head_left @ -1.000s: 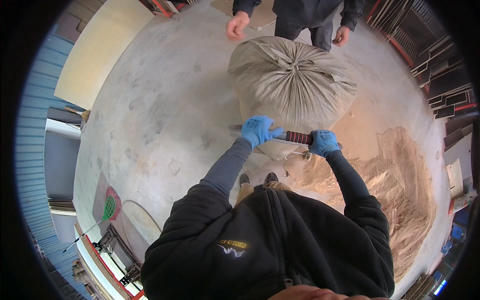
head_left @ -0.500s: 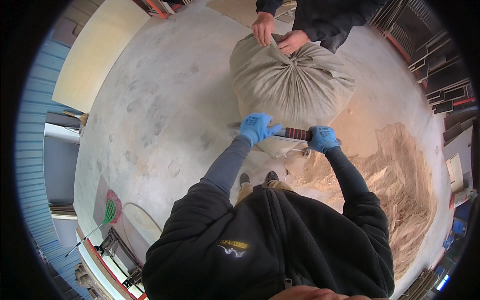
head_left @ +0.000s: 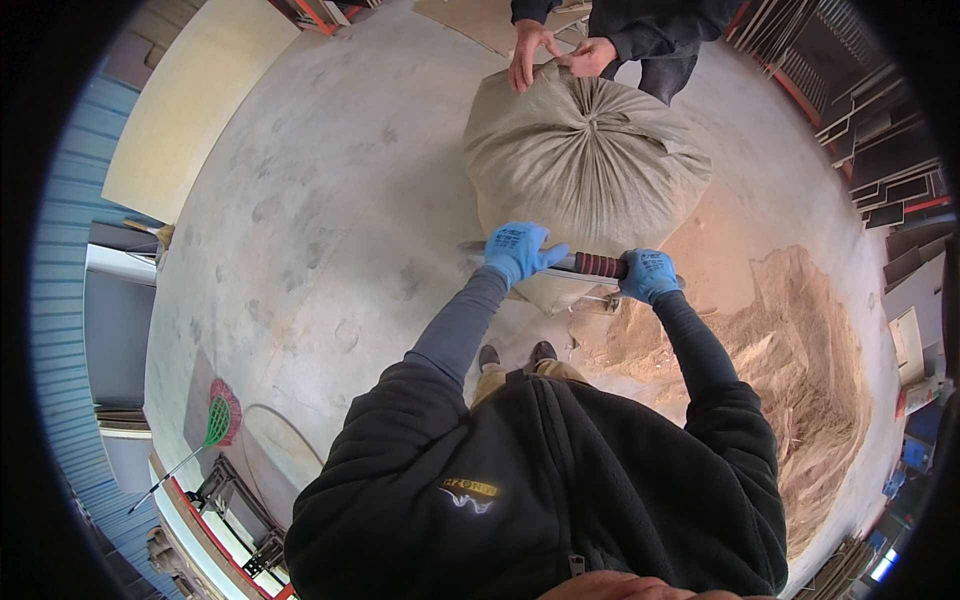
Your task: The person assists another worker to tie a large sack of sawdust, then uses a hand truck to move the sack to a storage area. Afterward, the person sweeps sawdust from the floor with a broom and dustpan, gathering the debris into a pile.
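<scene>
In blue gloves, my left hand (head_left: 516, 251) and my right hand (head_left: 650, 275) are both closed round a horizontal bar handle (head_left: 600, 266) with a black-and-red grip, apparently a hand truck's. My left thumb points along the bar. Right behind the handle stands a big, full, beige woven sack (head_left: 600, 190), its top gathered into tight folds. Whether the sack touches the bar is hidden. On its far side, a co-worker's hands (head_left: 560, 62) pinch the edge of the sack's cloth. A small part of the truck's metal frame (head_left: 608, 302) shows below the bar.
A heap of sawdust (head_left: 800, 370) spreads over the floor at my right. Leaning at the far left is a pale board (head_left: 200, 100). A green-headed broom (head_left: 218, 422) lies lower left, and racks of dark panels (head_left: 890, 150) line the right side.
The co-worker's hands have shifted slightly up and apart from the knot of folds, and the co-worker's body has drawn back a little. My hands stay on the bar, almost unmoved.
</scene>
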